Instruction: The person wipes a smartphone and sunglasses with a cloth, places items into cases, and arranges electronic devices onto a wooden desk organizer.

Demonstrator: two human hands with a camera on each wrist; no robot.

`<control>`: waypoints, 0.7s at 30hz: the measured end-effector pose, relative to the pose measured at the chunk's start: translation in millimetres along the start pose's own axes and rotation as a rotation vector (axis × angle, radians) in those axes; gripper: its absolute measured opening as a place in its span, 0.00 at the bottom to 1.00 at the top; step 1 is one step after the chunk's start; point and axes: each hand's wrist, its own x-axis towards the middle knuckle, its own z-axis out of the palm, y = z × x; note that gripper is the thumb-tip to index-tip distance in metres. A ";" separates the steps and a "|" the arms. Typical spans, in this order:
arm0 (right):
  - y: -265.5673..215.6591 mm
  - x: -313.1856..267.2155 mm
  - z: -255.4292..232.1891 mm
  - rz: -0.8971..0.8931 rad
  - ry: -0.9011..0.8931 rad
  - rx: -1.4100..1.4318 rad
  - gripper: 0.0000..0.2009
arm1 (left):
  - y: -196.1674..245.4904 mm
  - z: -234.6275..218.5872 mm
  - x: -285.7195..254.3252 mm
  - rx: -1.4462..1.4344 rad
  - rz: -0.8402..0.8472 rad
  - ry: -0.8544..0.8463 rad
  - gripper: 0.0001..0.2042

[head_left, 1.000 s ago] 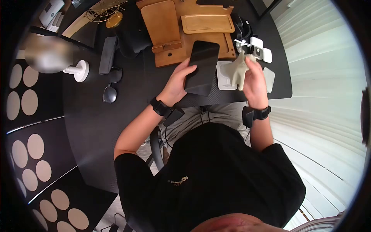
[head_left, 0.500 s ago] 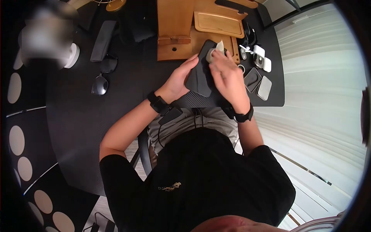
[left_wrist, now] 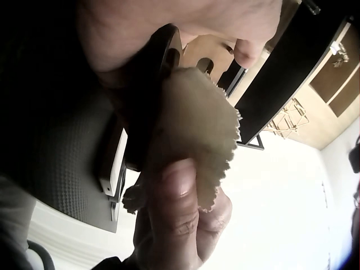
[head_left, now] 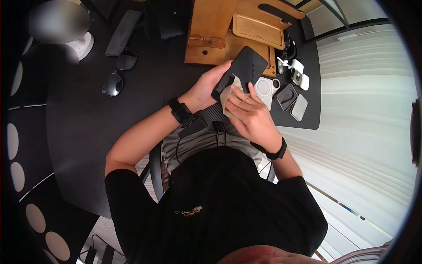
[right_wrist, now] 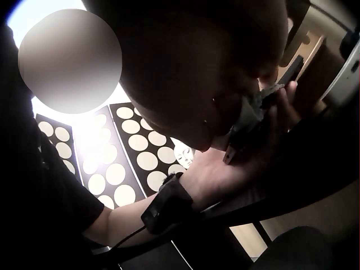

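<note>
A dark phone (head_left: 251, 62) lies tilted in the left hand (head_left: 205, 87), whose thumb runs along its near left edge. The right hand (head_left: 255, 115) pinches a beige cloth (head_left: 230, 97) and presses it on the phone's lower end. In the left wrist view the cloth (left_wrist: 197, 124) shows a zigzag edge, with the right thumb on it and the left hand (left_wrist: 174, 28) above, round the phone. The right wrist view is dark; the left hand (right_wrist: 225, 174) shows there under the phone and cloth.
A wooden stand (head_left: 215, 53) is at the back. To the right are a white round charger (head_left: 263, 87), an open dark case (head_left: 287, 97), a light lid (head_left: 299, 108) and white earbud cases (head_left: 300, 79). Sunglasses (head_left: 115, 83) and a grey case (head_left: 124, 33) lie left.
The right hand with the cloth has come from the phone's right side onto it, then slid down to its lower end. The left hand keeps holding the phone, now tilted further right.
</note>
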 end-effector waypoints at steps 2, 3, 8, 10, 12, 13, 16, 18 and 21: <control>5.0 -5.9 -4.8 0.033 0.010 -0.021 0.16 | -0.7 0.5 0.3 -0.021 0.005 -0.001 0.29; 7.6 -6.6 -8.6 0.063 0.030 -0.025 0.17 | -0.8 0.4 0.4 -0.040 0.005 -0.001 0.29; 42.7 1.9 -13.9 0.145 0.166 -0.174 0.17 | -7.1 -8.9 2.6 -0.001 0.038 -0.089 0.27; 51.1 12.0 -14.1 0.178 0.284 -0.234 0.16 | -6.1 -8.8 2.6 0.023 0.041 -0.163 0.27; 50.0 20.3 -10.9 0.183 0.306 -0.215 0.15 | -3.2 -2.8 0.3 0.137 0.028 -0.117 0.26; 46.6 24.0 -8.5 0.180 0.282 -0.225 0.14 | -2.2 1.2 -1.1 0.138 0.030 -0.115 0.26; 29.1 28.4 2.0 0.124 0.188 -0.181 0.12 | -2.6 5.1 -1.8 0.115 -0.004 0.106 0.26; 16.7 24.4 10.8 0.056 0.151 -0.140 0.13 | -7.2 -7.8 3.2 0.100 -0.006 0.063 0.27; -2.8 16.4 14.6 0.050 0.073 -0.074 0.14 | -9.6 -13.5 6.5 0.000 -0.028 0.013 0.29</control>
